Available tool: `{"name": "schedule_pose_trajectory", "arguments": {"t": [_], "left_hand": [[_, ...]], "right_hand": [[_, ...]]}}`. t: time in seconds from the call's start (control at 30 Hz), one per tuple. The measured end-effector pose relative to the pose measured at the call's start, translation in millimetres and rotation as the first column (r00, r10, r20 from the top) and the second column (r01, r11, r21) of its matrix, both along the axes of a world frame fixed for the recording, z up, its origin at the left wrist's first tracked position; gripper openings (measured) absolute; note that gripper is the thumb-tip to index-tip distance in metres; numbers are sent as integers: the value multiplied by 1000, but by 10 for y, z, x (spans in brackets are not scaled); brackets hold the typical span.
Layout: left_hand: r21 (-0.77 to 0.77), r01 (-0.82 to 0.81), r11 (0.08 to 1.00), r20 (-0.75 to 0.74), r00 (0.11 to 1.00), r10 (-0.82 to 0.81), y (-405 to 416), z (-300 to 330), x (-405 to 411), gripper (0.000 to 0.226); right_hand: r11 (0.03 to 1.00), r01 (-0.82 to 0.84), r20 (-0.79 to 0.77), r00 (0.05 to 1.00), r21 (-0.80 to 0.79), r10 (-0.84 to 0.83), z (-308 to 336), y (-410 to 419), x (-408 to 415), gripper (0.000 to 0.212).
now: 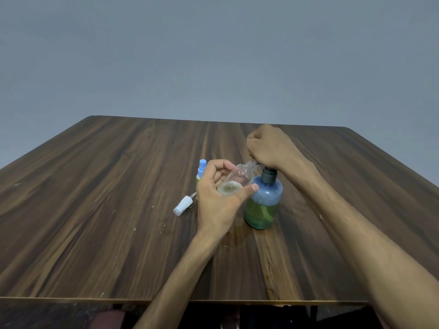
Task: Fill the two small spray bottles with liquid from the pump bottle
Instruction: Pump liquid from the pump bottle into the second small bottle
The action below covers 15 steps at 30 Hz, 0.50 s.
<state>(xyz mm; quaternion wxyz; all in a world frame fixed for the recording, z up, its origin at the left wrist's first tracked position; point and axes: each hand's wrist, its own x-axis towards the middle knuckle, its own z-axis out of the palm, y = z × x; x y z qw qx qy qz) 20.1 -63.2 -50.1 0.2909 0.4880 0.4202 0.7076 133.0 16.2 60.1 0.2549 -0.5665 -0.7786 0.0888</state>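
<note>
My left hand (217,198) grips a small clear spray bottle (238,178), uncapped and tilted, its threaded neck up against the pump's spout. A little pale liquid sits at its bottom. My right hand (268,147) is closed in a fist over the head of the blue pump bottle (262,205), which stands upright and holds greenish liquid in its lower half. Behind my left hand stands a second small spray bottle with a blue sprayer top (202,168), mostly hidden. A white spray cap (183,205) lies on its side on the table to the left.
Everything sits on a dark wood-grain table (95,210), near the middle. A plain grey wall rises behind the far edge. The table's near edge runs just above my forearms at the bottom of the view.
</note>
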Motion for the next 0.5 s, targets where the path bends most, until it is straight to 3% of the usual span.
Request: {"name": "schedule_pose_trajectory", "arguments": {"t": [0.17, 0.33, 0.5], "left_hand": [[6, 11, 1000, 5, 1000, -11, -4, -16, -9, 52], [5, -2, 1000, -10, 1000, 2, -2, -5, -14, 51], [10, 21, 1000, -12, 1000, -21, -6, 1, -4, 51]], "right_hand": [[998, 15, 20, 1000, 64, -16, 63, -18, 4, 19], [1000, 18, 54, 998, 16, -19, 26, -55, -6, 16], [994, 44, 3, 999, 96, -44, 79, -40, -2, 18]]}}
